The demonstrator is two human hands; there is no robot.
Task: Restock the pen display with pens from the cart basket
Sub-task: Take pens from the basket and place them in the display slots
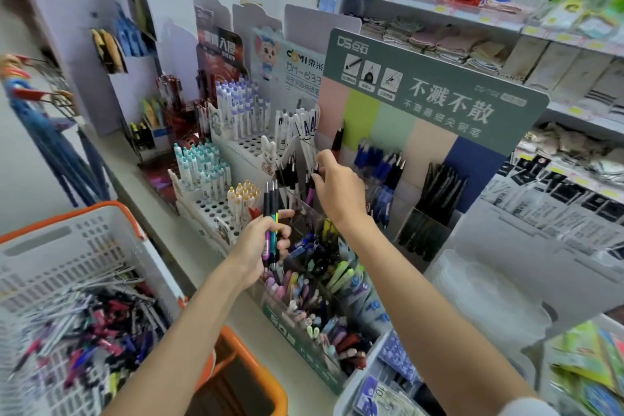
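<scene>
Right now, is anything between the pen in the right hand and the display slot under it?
Nothing visible does. The right hand pinches the pen just above the pen display; black pens stand close beside it.

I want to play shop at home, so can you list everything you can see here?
cart basket: one, white with orange rim, lower left.
loose pens: many, mixed colours, inside the basket.
pen display: one, green sign, pastel panels, centre right.
display pens: many, mixed colours, in its front compartments.
white pens: many, teal caps, in a holed rack, centre left.
folded towels: many, mixed colours, upper right shelves.
left hand: grips a bundle of pens, dark tops.
right hand: pinches one pen, black and purple, at the display.
</scene>
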